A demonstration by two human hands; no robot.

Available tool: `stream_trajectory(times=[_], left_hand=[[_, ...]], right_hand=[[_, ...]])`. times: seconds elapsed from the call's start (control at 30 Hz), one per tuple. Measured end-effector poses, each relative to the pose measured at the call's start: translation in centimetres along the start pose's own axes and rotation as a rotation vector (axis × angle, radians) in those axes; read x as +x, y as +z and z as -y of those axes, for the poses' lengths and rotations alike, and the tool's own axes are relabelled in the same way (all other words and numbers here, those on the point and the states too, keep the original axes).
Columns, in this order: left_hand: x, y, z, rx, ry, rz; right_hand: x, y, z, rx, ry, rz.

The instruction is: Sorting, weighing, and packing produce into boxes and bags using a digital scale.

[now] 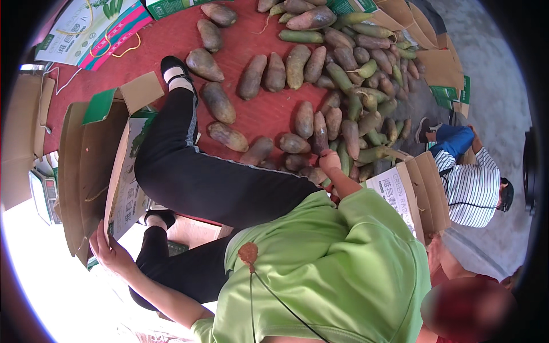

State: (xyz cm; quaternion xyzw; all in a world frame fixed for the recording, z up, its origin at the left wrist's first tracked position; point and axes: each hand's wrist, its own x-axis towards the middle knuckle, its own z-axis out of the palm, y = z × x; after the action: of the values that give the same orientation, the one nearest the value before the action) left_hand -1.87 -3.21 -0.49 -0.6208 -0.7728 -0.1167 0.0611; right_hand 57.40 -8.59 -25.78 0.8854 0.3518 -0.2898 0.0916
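Observation:
My left hand (110, 251) grips the near edge of an open cardboard box (86, 166), fingers along its wall and flaps spread. The box stands at my left, beside my bent leg. On the right, my right hand (330, 162) reaches down to the heap, its fingers closed around the near end of a long purplish-brown radish (320, 131). My fingertips are partly hidden there. Around that hand lie more radishes (350, 139), green and brownish-purple, many of them dusty. A looser row of radishes (218, 103) lies on the red ground cloth (229, 54) in front of my leg.
Another open carton (420, 194) stands at my right, with a person's hand (437, 251) at its side. Beyond it a person in a striped shirt (472, 186) sits bent over. Cartons (440, 68) edge the heap, a printed gift box (94, 31) stands far left, and a scale (46, 194) sits left.

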Motion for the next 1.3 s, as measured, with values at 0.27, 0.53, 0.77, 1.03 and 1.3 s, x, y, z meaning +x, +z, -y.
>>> stream_trajectory(times=[0.27, 0.53, 0.77, 1.03, 1.3], left_hand=[[0.0, -0.6, -0.7, 0.015, -0.03, -0.003], [0.3, -1.0, -2.0, 0.05, -0.03, -0.043], [0.5, -1.3, -2.6, 0.057, -0.086, -0.051], [0.8, -2.0, -2.9, 0.008, -0.139, 0.015], [0.3, -2.4, -2.2, 0.002, -0.107, -0.005]], right_hand=[[3.6, -5.9, 0.0, -0.1, 0.371, -0.365], [5.8, -8.0, -1.3, -0.06, 0.416, -0.201], [4.3, -7.4, 1.4, -0.04, 0.439, -0.279], [4.8, -0.3, -0.3, 0.899, 0.329, -0.235], [-3.4, -6.7, 19.0, 1.053, -0.405, 0.292]])
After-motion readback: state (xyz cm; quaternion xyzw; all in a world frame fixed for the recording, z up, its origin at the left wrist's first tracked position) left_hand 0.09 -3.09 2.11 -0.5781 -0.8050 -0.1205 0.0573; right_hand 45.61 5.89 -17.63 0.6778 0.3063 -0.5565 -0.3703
